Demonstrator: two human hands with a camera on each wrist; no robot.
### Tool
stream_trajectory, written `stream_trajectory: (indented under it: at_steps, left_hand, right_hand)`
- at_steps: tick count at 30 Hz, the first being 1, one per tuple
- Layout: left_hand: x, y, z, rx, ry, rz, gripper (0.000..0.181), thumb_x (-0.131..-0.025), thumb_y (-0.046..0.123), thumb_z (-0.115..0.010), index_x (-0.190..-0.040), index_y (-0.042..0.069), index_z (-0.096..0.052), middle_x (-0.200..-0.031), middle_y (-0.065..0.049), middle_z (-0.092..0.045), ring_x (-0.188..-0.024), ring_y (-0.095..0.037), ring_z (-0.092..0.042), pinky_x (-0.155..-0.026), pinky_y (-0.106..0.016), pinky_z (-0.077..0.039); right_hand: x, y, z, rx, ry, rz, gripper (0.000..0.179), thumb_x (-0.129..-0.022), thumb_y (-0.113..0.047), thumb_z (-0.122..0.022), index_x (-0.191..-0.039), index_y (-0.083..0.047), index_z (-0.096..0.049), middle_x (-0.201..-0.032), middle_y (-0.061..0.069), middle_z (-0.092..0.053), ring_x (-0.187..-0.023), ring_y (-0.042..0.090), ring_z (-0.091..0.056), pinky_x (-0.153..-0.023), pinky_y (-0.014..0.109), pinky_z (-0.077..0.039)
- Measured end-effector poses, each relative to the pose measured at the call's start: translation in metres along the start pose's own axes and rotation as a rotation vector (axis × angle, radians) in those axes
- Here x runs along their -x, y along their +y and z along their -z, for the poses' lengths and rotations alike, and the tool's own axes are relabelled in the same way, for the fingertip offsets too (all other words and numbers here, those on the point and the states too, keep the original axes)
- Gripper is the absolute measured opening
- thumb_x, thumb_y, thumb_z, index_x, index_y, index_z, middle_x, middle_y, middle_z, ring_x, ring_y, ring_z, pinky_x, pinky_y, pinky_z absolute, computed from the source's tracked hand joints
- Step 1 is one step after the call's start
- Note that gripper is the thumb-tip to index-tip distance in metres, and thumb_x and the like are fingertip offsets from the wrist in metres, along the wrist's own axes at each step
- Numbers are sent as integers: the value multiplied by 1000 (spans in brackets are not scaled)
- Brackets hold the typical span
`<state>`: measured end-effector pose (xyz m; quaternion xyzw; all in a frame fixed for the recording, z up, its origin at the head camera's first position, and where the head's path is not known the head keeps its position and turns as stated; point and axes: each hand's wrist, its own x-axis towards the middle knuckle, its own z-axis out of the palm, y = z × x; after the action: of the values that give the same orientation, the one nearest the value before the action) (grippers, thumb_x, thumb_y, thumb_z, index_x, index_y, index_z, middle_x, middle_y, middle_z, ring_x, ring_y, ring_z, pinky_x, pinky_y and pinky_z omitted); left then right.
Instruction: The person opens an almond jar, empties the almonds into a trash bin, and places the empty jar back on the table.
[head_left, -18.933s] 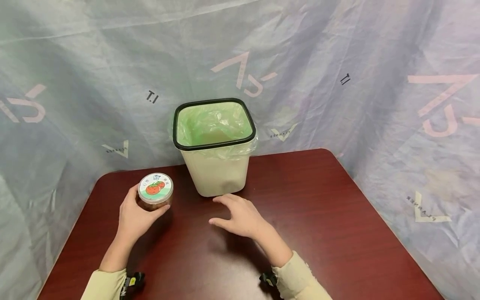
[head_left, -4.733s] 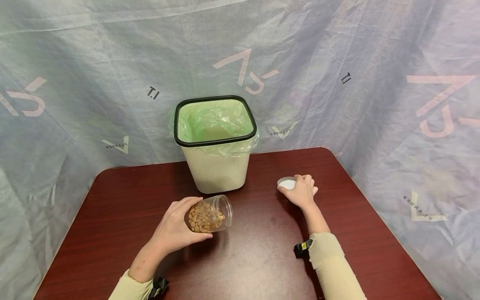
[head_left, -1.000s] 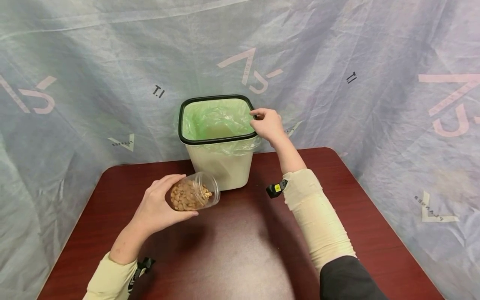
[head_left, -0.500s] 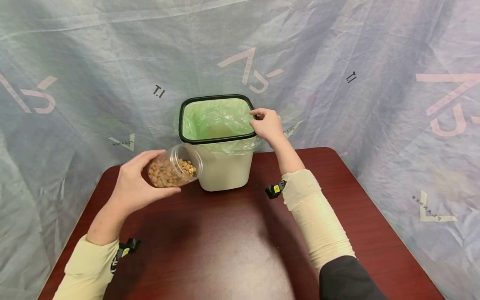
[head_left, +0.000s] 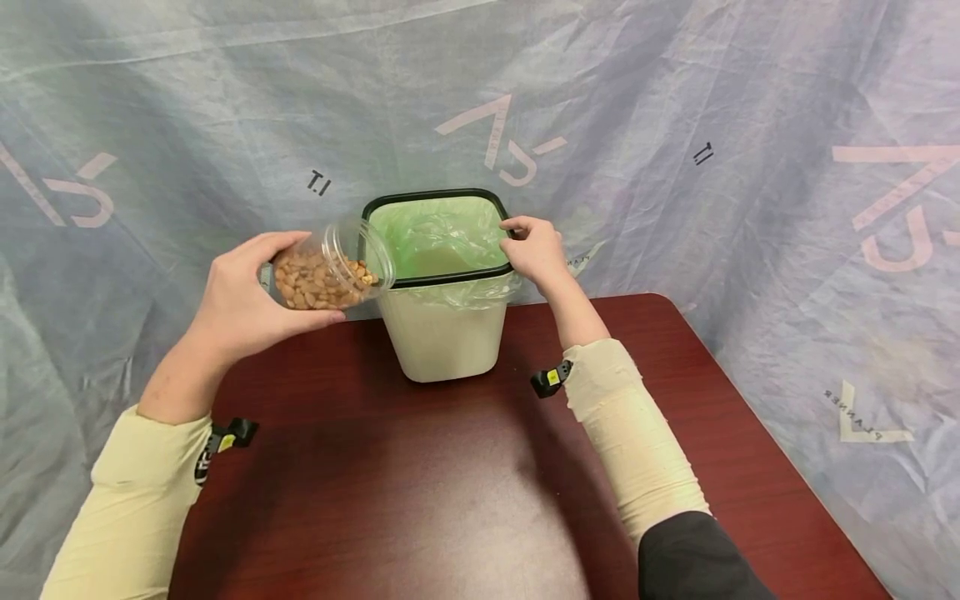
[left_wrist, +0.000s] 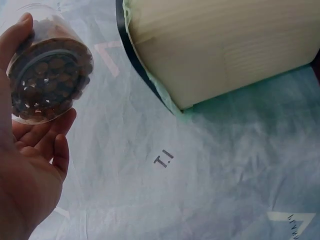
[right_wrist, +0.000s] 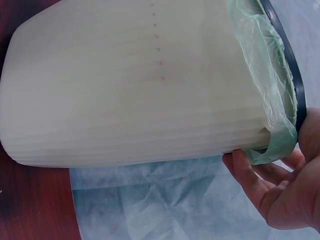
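A clear plastic jar (head_left: 326,271) of brown nuts lies tilted in my left hand (head_left: 243,287), its uncapped mouth toward the bin. Fingers and thumb wrap its base end; the left wrist view shows the jar's bottom (left_wrist: 47,82) with nuts against it. The jar's mouth overlaps the left side of the bin's black rim in the head view. The cream trash bin (head_left: 442,342) stands upright with a pale green liner bag (head_left: 427,237) folded over its rim. My right hand (head_left: 536,250) grips the bin's right rim, fingers bent under the liner's edge (right_wrist: 282,142) in the right wrist view.
The dark red table (head_left: 420,467) bears the bin at its back edge. A grey fabric curtain (head_left: 615,167) with printed letters hangs close behind and at both sides. No jar lid shows now; my right forearm covers the spot where it was earlier.
Since a second ago my left hand has raised the tilted jar up and left, to rim height. My right hand stays on the rim. Earlier, it held the jar's lid at the table's right.
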<state>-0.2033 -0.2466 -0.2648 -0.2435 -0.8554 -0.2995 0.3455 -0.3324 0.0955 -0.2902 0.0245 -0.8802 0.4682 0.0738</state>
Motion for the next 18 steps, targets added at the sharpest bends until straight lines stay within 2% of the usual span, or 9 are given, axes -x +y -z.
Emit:
stream_trajectory:
  at_steps: [7, 10, 15, 18]
  left_hand:
    - [-25, -5, 4, -40, -42, 37, 88, -45, 27, -99, -125, 10, -65, -116, -4, -66, -102, -21, -60, -83, -18, -39]
    - [-36, -8, 4, -58, -72, 60, 88, -47, 32, -98, -127, 12, -64, -117, -3, -66, -102, -21, -59, -82, -26, -41]
    - [-55, -15, 2, -89, -166, 98, 92, -53, 40, -95, -132, 10, -60, -121, -8, -63, -102, -24, -56, -83, -43, -43]
    - [-65, -18, 1, -99, -237, 140, 95, -57, 46, -92, -137, 10, -55, -125, -10, -60, -105, -27, -54, -86, -48, -42]
  right_hand:
    - [0, 1, -1, -3, 5, 7, 36, -90, -14, -58, -124, -21, -68, -123, 6, -61, -126, 29, -40, -76, 37, -43]
    - [0, 0, -1, -8, 4, 3, 36, -91, -15, -58, -125, -22, -67, -123, 6, -60, -126, 28, -40, -74, 37, -43]
    - [1, 0, -1, -12, 4, -1, 36, -92, -15, -57, -125, -22, -67, -122, 5, -60, -125, 27, -39, -73, 37, -43]
    - [2, 0, -2, -10, 3, 6, 35, -91, -15, -58, -125, -21, -67, -121, 5, -61, -121, 26, -44, -72, 36, -43]
